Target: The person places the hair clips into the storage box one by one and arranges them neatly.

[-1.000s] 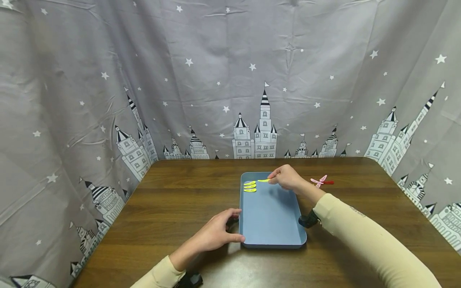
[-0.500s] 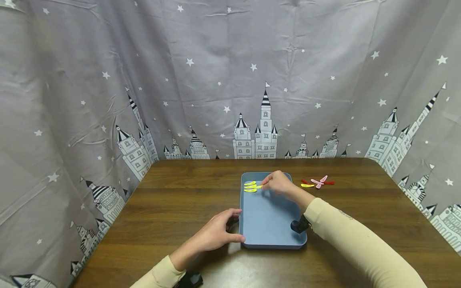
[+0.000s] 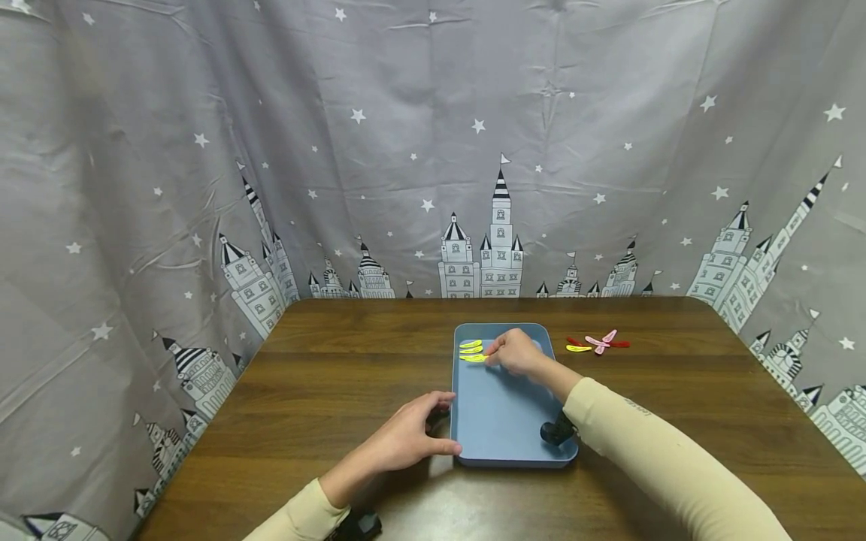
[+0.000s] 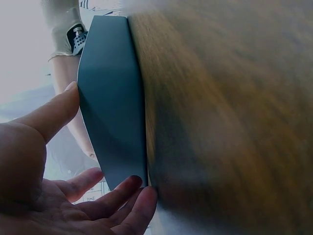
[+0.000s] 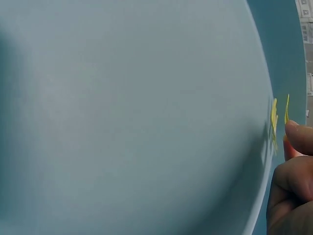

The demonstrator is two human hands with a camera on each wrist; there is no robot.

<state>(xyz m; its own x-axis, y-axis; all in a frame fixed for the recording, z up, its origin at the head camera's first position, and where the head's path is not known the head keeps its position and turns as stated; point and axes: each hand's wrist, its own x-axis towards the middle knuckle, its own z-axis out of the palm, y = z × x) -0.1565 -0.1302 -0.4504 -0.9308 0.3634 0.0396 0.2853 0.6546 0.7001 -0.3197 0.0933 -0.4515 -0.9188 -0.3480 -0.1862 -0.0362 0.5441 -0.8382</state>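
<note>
My right hand [image 3: 517, 353] pinches a yellow snap hair clip [image 5: 287, 108] between thumb and fingertip, over the far left part of the blue tray [image 3: 507, 421]. In the right wrist view the held clip stands slightly off the tray floor. Yellow hair clips [image 3: 470, 344] lie there in a short column along the tray's left side; the held one overlaps the nearest of them in the head view. My left hand [image 3: 406, 436] rests against the tray's left wall, thumb at the rim and fingers loosely spread along the side, as the left wrist view shows.
Right of the tray on the wooden table [image 3: 338, 376] lie another yellow clip [image 3: 578, 349], pink clips [image 3: 599, 343] crossed over each other, and red clips [image 3: 619, 344]. A grey curtain [image 3: 379, 150] with castles and stars hangs behind the table.
My right hand has moved left and nearer along the tray with the yellow hair clip, from above the column to its near end. The left hand has stayed in place.
</note>
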